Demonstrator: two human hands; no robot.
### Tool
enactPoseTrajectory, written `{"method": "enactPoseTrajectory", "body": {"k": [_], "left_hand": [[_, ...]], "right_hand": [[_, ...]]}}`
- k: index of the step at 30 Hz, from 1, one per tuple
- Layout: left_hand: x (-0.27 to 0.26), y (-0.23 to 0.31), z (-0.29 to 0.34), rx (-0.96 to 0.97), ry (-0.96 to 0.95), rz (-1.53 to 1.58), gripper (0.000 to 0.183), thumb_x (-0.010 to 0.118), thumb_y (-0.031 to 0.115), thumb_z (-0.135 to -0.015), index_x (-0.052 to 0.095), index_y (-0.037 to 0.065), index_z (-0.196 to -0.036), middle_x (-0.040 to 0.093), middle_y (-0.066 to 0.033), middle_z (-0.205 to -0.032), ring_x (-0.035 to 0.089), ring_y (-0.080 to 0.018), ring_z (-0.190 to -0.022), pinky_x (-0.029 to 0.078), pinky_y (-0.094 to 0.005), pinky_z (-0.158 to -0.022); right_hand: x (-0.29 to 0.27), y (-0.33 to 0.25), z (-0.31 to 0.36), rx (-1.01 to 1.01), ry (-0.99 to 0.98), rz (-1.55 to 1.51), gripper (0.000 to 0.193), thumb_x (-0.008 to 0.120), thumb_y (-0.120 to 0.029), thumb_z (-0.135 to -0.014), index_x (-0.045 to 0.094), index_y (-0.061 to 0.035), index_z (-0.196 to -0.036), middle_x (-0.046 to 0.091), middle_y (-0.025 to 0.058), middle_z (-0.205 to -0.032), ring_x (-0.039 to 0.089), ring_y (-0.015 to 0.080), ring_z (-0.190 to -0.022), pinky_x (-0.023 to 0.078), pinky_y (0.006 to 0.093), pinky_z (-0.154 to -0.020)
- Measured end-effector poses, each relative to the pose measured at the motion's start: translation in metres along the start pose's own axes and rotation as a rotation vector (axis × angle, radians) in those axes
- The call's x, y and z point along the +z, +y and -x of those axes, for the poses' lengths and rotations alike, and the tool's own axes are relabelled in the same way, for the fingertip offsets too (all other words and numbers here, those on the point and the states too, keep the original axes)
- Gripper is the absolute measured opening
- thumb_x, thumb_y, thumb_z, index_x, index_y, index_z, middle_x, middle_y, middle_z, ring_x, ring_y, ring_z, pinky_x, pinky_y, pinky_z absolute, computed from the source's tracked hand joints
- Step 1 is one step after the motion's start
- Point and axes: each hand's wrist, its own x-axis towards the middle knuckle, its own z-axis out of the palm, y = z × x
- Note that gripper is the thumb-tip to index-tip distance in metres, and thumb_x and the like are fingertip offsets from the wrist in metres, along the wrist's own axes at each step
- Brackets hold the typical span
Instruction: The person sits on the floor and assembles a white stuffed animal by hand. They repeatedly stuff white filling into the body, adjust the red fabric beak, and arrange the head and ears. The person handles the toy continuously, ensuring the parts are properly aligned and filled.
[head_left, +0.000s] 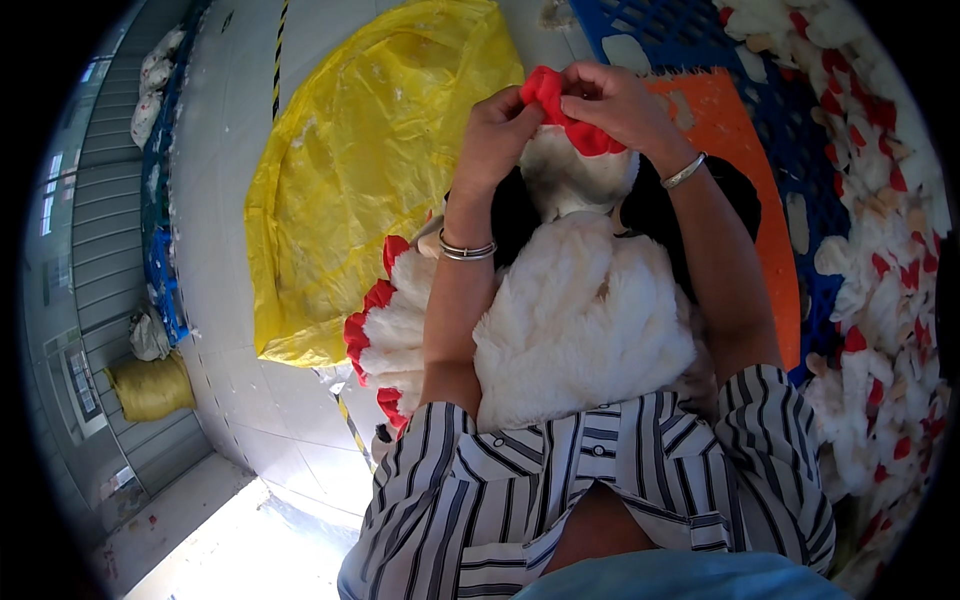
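Out in front of my lap, I hold the red fabric end (545,88) of a white plush piece (575,165) in both hands. My left hand (497,135) pinches the red cloth from the left. From the right, my right hand (622,108) is closed on the same cloth, thumb and fingers together. The white part hangs below my hands, between my wrists. A fluffy white plush mass (590,320) covers my lap. Beside my left forearm lie several white plush pieces with red ends (378,320).
A large yellow plastic sheet or bag (350,190) lies on the tiled floor to the left. At the right are an orange sheet (735,130), a blue slatted pallet (660,30) and a heap of white-and-red plush pieces (885,270). A yellow sack (150,387) stands far left.
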Motion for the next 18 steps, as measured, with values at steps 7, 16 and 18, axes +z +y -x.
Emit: {"method": "enactPoseTrajectory", "body": {"k": [7, 16, 18], "left_hand": [[-0.025, -0.001, -0.011, 0.079, 0.305, 0.125, 0.015, 0.061, 0.017, -0.092, 0.066, 0.003, -0.092, 0.058, 0.0023, -0.07, 0.048, -0.0048, -0.058, 0.036, -0.0215, -0.051], [-0.11, 0.083, -0.001, 0.419, 0.444, 0.485, 0.024, 0.05, 0.023, -0.099, 0.064, 0.003, -0.102, 0.07, -0.0079, -0.088, 0.066, -0.016, -0.066, 0.054, -0.026, -0.058], [-0.108, 0.086, -0.003, 0.461, 0.277, 0.584, 0.035, 0.044, 0.028, -0.101, 0.058, 0.0, -0.117, 0.068, -0.0129, -0.106, 0.069, -0.0254, -0.085, 0.056, -0.0319, -0.064]], "right_hand": [[-0.036, -0.001, 0.007, -0.107, 0.274, 0.333, 0.017, 0.066, -0.018, -0.088, 0.064, -0.0014, -0.092, 0.067, 0.001, -0.08, 0.06, 0.0094, -0.068, 0.05, 0.0251, -0.065], [-0.156, 0.013, 0.042, 0.051, 0.081, 0.465, 0.042, 0.07, -0.036, -0.088, 0.06, -0.0065, -0.116, 0.067, 0.0056, -0.099, 0.062, 0.0132, -0.085, 0.052, 0.0289, -0.076], [-0.129, 0.0, 0.044, -0.01, 0.056, 0.343, 0.05, 0.072, -0.038, -0.086, 0.056, -0.0075, -0.122, 0.066, 0.007, -0.104, 0.063, 0.0148, -0.09, 0.052, 0.0299, -0.079]]}}
